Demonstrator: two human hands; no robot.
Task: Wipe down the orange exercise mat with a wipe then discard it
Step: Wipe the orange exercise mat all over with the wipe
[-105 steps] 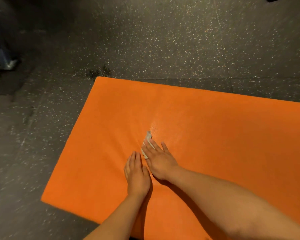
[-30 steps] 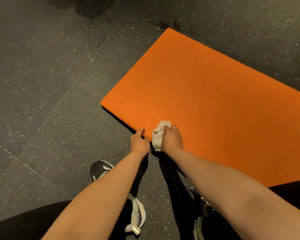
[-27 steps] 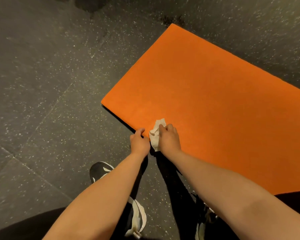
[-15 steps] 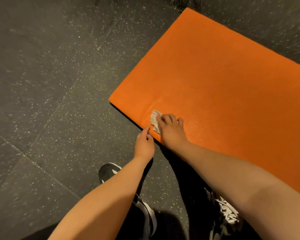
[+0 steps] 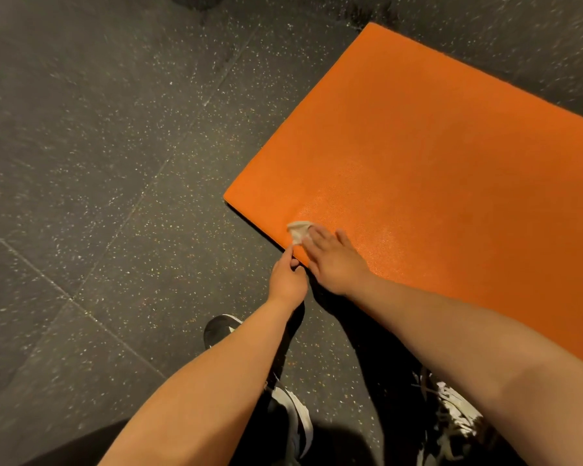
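The orange exercise mat (image 5: 435, 163) lies flat on the dark floor and fills the right side of the head view. A small crumpled white wipe (image 5: 298, 230) sits on the mat just inside its near edge, close to the left corner. My right hand (image 5: 334, 260) presses on the wipe with straight, spread fingers, and most of the wipe is hidden under them. My left hand (image 5: 286, 280) is at the mat's near edge right beside it, with curled fingers and thumb pinching that edge. A faint wet sheen shows on the mat near the wipe.
Dark speckled rubber floor tiles (image 5: 115, 163) with thin seams surround the mat. My black-and-white shoes (image 5: 293, 422) (image 5: 451, 418) stand on the floor just below the mat's near edge, under my forearms.
My right hand went from holding the bunched wipe at the mat's edge to pressing it flat on the mat and sliding it inward. My left hand stayed at the edge.
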